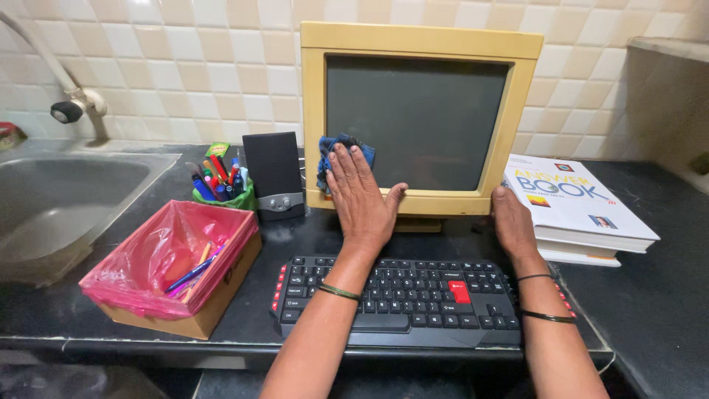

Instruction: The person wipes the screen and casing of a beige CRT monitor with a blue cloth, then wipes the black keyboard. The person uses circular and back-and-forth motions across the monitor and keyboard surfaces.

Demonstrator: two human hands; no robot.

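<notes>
Left hand (360, 193) flat and spread wide against the lower left corner of the monitor (419, 118), pressing a blue cloth (331, 151) onto the glass under the fingertips. Right hand (511, 219) clasped around the lower right corner of the yellowed casing, thumb side toward the frame, fingers hidden behind the edge.

Standing at the back of the black counter (650, 295), close to the tiled wall. Tight on both sides: speaker (274, 174) just beside the left edge, stack of books (580, 210) touching or nearly touching the right corner. Keyboard (410, 299) directly in front, running almost to the counter's front edge, both forearms crossing above it. Green pen pot (221, 193) left of the speaker, then a cardboard box (193, 295) lined with pink plastic, its near corner close to the counter lip. Sink (59, 199) beyond that, at far left. Open counter only at far right, past the books.

Monitor base mostly covered by the left wrist. Most of the cloth tucked under the hand, shape unclear. Tap (70, 103) cut off at the top left. Contents of the pink bag blurred through the plastic, apart from a few pens. Shelf at upper right cropped by the frame.
</notes>
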